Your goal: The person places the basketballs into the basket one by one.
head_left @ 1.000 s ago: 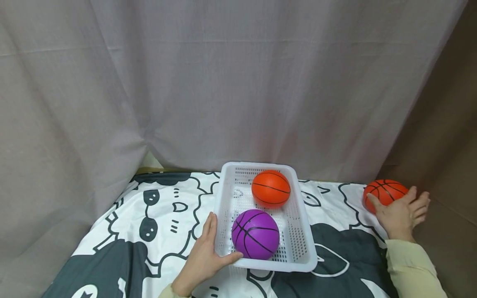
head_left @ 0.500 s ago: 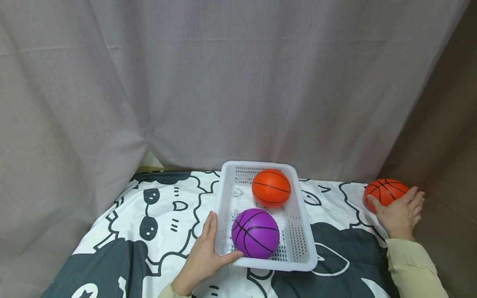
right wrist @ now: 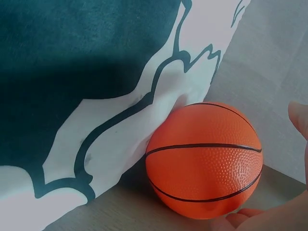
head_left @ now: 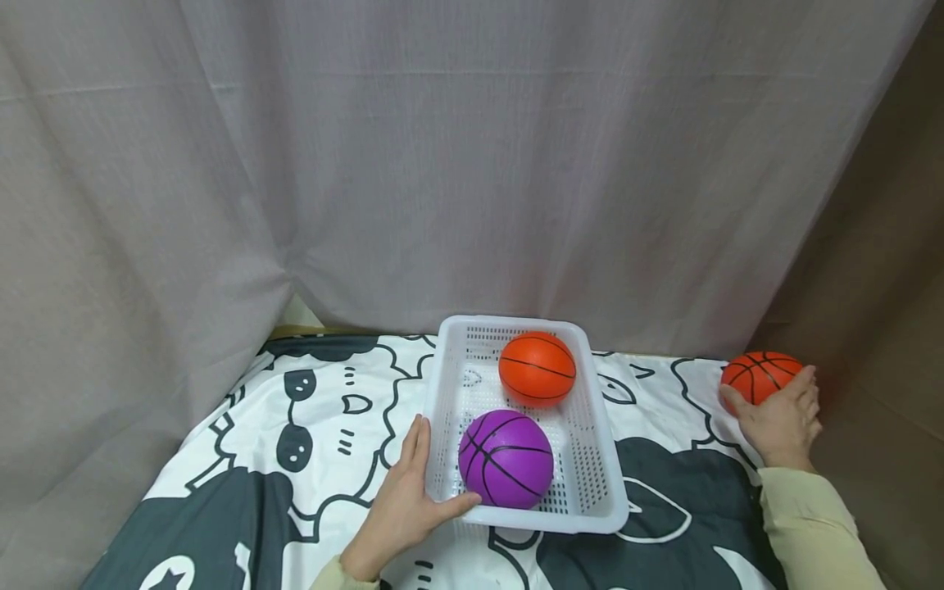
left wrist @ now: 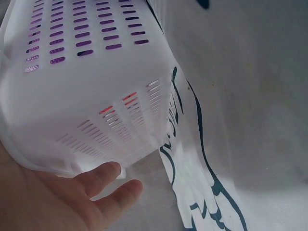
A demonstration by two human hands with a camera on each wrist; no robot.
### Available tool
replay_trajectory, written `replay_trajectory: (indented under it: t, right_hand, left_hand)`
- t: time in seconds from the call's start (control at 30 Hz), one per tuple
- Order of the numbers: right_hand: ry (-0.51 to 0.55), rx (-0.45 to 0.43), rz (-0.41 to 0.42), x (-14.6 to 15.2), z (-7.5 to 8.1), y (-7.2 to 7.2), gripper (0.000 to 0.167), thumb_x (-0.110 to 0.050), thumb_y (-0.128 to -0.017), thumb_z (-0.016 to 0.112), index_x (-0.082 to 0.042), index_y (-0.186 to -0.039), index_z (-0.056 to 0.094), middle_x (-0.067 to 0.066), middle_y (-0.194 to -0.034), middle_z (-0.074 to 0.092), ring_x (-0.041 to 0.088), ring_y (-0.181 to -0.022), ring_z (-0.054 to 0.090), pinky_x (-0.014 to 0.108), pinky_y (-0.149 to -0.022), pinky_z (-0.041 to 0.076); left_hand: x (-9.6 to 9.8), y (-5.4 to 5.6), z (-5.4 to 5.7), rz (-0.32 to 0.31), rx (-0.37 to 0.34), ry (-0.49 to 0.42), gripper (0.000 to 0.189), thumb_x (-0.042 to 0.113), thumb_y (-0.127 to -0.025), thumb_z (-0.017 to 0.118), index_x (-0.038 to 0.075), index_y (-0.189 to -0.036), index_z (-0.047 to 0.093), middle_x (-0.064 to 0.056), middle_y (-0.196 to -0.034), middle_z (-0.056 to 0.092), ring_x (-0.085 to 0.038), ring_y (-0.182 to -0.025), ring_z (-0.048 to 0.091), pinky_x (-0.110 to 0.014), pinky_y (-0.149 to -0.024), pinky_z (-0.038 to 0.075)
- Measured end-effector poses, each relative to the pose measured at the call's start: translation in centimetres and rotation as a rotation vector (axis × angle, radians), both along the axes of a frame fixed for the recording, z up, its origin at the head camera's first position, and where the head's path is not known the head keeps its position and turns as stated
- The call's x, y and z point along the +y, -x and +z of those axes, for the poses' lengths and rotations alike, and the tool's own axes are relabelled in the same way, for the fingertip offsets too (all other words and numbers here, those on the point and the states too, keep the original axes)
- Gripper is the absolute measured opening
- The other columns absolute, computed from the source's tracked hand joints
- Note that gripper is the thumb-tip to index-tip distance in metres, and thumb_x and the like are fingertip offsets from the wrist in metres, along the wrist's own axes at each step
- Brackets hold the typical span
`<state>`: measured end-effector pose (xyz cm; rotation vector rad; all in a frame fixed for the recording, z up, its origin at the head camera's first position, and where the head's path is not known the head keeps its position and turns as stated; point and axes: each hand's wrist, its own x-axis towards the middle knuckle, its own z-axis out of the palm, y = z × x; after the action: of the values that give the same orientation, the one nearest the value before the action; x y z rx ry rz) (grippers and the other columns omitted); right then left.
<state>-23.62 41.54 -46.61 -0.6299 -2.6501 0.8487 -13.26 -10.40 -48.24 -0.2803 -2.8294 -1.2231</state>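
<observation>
At the front left corner of a white plastic basket (head_left: 619,492), my left hand (head_left: 401,500) rests with its thumb on the front rim. Its straight fingers lie along the outer left wall; the left wrist view shows two fingertips (left wrist: 127,190) beneath the slotted side. The basket holds an orange toy basketball (head_left: 537,369) at the back and a purple one (head_left: 506,459) in front. Far right, my right hand (head_left: 783,422) spreads around another orange toy basketball (head_left: 761,375). In the right wrist view, its fingers meet this ball's lower edge while the thumb stands apart from it.
A black-and-white cartoon-print cloth (head_left: 328,434) covers the table. Grey curtain (head_left: 516,164) hangs close behind the basket, and a brown drape (head_left: 878,360) hangs along the right side, near the right hand. The right-hand ball lies at the cloth's edge.
My right hand's fingers have moved leftward, closer in around the orange ball at the far right. My left hand and the basket keep their places; the whole head view has shifted up slightly.
</observation>
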Motion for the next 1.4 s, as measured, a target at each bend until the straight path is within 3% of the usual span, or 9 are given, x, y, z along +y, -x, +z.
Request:
replay_trajectory:
  t: [0.4,0.9,1.13,1.4]
  right_hand:
    - [-0.044,0.000,0.017,0.2,-0.2,0.5,0.104,-0.038,-0.090,0.064,0.003,-0.151,-0.009,0.028,-0.153,-0.027,0.053,-0.138,-0.014,0.073,-0.106,-0.001]
    - [-0.051,-0.016,0.000,0.7,-1.0,0.9,0.095,-0.038,-0.092,0.059,0.015,-0.145,-0.001,0.034,-0.152,-0.020,0.054,-0.139,-0.011,0.072,-0.106,0.004]
    - [-0.053,-0.043,-0.072,0.2,-0.7,0.9,0.105,-0.045,-0.088,0.064,0.013,-0.145,-0.002,0.043,-0.143,-0.009,0.058,-0.131,-0.005,0.072,-0.101,0.006]
    - [-0.077,-0.010,-0.110,-0.2,-0.9,0.9,0.114,-0.056,-0.076,0.073,0.012,-0.142,0.010,0.039,-0.143,-0.002,0.056,-0.130,0.003,0.071,-0.098,0.010]
  left_hand:
    - [0.2,0.1,0.2,0.008,-0.019,0.006,0.130,0.077,-0.066,0.069,0.007,-0.156,0.009,-0.011,-0.163,0.004,-0.037,-0.137,0.035,-0.051,-0.104,0.039]
    - [0.1,0.0,0.2,0.010,-0.019,0.007,0.129,0.078,-0.066,0.068,0.007,-0.156,0.009,-0.010,-0.163,0.003,-0.037,-0.136,0.037,-0.051,-0.103,0.041]
    - [0.1,0.1,0.1,0.014,-0.026,0.016,0.129,0.079,-0.066,0.067,0.008,-0.156,0.009,-0.009,-0.163,0.003,-0.035,-0.130,0.044,-0.049,-0.098,0.046]
    - [0.1,0.1,0.0,0.012,-0.010,0.010,0.128,0.077,-0.067,0.068,0.006,-0.156,0.009,-0.011,-0.163,0.004,-0.036,-0.126,0.048,-0.050,-0.096,0.047]
